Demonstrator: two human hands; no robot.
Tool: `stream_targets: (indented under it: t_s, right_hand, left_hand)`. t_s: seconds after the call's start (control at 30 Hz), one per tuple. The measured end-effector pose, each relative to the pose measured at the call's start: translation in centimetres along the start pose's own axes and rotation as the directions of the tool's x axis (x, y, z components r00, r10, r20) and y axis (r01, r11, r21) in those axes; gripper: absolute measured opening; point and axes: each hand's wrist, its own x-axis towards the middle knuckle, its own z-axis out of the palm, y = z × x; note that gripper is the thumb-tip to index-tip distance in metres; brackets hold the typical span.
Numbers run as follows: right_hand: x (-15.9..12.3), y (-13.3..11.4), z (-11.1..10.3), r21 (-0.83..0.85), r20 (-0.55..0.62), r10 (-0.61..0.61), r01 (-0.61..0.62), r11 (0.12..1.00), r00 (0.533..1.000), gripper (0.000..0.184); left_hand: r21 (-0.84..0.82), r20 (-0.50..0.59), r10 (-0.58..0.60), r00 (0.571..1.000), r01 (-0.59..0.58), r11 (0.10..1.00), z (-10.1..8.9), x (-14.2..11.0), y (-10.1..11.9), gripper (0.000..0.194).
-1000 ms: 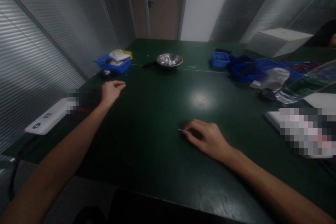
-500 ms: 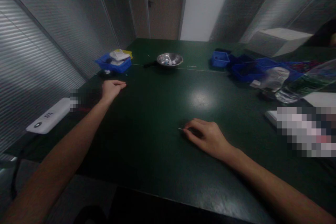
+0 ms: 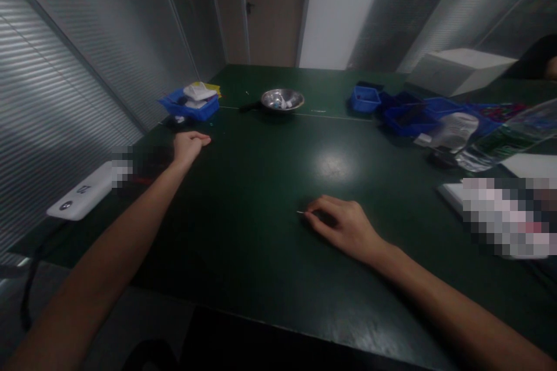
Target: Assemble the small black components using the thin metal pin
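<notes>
**Right hand pinched a thin pale piece**

The person's right hand [image 3: 343, 226] gripped the thin pale piece [image 3: 300, 212] between thumb and forefinger, its free end pointing left over the green table [image 3: 261, 185]. The left hand [image 3: 188, 145], farther forward, had its fingertips pressed together; whether they held anything could not be told. It was near the blue basket [image 3: 204, 110], well apart from the metal bowl [image 3: 282, 109].

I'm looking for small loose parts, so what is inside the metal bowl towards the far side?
The metal bowl has a few small whitish and bluish pieces in it, too small to identify. Whatever lies under them is covered.
</notes>
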Motion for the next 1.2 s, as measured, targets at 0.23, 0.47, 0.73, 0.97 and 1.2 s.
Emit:
stream_targets:
  t_s: [0.23, 0.47, 0.73, 0.97, 1.2]
  right_hand:
    - [0.1, 0.1, 0.1, 0.005, 0.009, -0.001, 0.001, 1.000, 1.000, 0.021]
    - [0.1, 0.0, 0.0, -0.002, 0.013, -0.005, 0.005, 1.000, 1.000, 0.022]
    - [0.0, -0.1, -0.1, 0.007, 0.019, -0.001, 0.001, 1.000, 1.000, 0.021]
    - [0.1, 0.0, -0.1, 0.013, 0.022, 0.000, 0.000, 1.000, 1.000, 0.022]
    - [0.1, -0.2, -0.2, 0.010, 0.019, 0.002, -0.003, 1.000, 1.000, 0.023]
  left_hand:
    - [0.048, 0.008, 0.034, 0.999, -0.034, 0.998, -0.1, -0.2, 0.1, 0.019]
    - [0.356, 0.107, 0.442, 0.890, -0.450, 0.819, -0.4, -1.7, -0.1, 0.020]
    - [0.577, 0.288, 0.498, 0.818, -0.563, 0.591, -0.8, -3.2, 1.2, 0.033]
    - [0.534, 0.265, 0.492, 0.829, -0.551, 0.641, -1.3, -2.5, 0.8, 0.023]
    - [0.436, 0.234, 0.470, 0.851, -0.524, 0.732, -1.5, -2.2, 0.7, 0.013]
